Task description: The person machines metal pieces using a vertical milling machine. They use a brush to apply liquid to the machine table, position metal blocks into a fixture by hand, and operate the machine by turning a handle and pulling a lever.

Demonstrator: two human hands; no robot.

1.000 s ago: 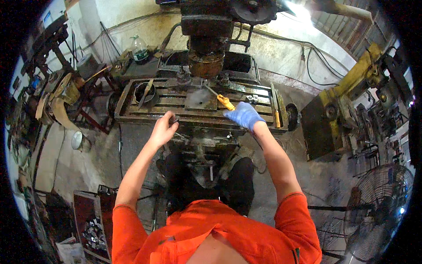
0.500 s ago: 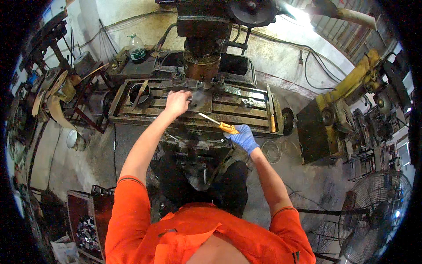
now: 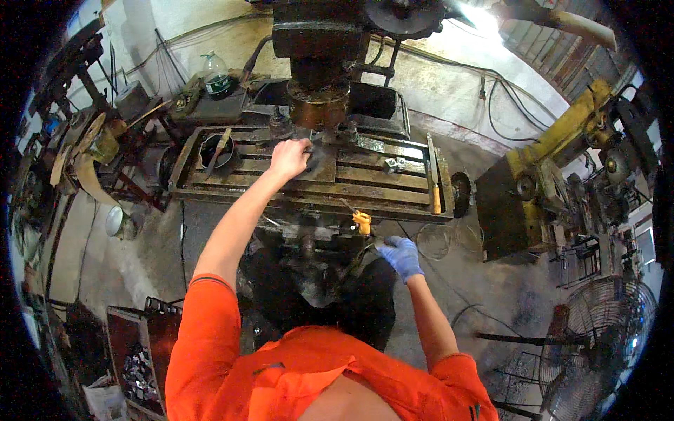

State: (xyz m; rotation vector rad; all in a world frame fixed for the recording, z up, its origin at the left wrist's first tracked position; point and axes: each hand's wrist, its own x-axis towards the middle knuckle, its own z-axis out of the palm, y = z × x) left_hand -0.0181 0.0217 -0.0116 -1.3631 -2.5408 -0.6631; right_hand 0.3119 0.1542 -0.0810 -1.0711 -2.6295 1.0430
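My left hand (image 3: pixel 291 157), bare, is at the slotted machine table (image 3: pixel 393 191), just in front of the round spindle head (image 3: pixel 317 105). Its fingers are bent together at a small dark piece, mostly hidden by the hand. My right hand (image 3: pixel 401 258) wears a blue glove and is in front of the table, above my right knee. It is apart from the yellow air blow gun (image 3: pixel 361 222), which sits at the table's front edge with its thin nozzle pointing up and left. The right fingers are partly hidden, so their grip is unclear.
A dark pot (image 3: pixel 223 163) with a brush across it stands on the table's left end. Small metal pieces (image 3: pixel 394 165) and a yellow-handled file (image 3: pixel 435 184) lie on the right. A large fan (image 3: pixel 600 337) stands at the lower right, a yellow machine (image 3: pixel 554 151) behind it.
My right hand has let go of the blow gun and drawn back toward me. The gun now sits by the table's front edge. My left hand has shifted slightly right.
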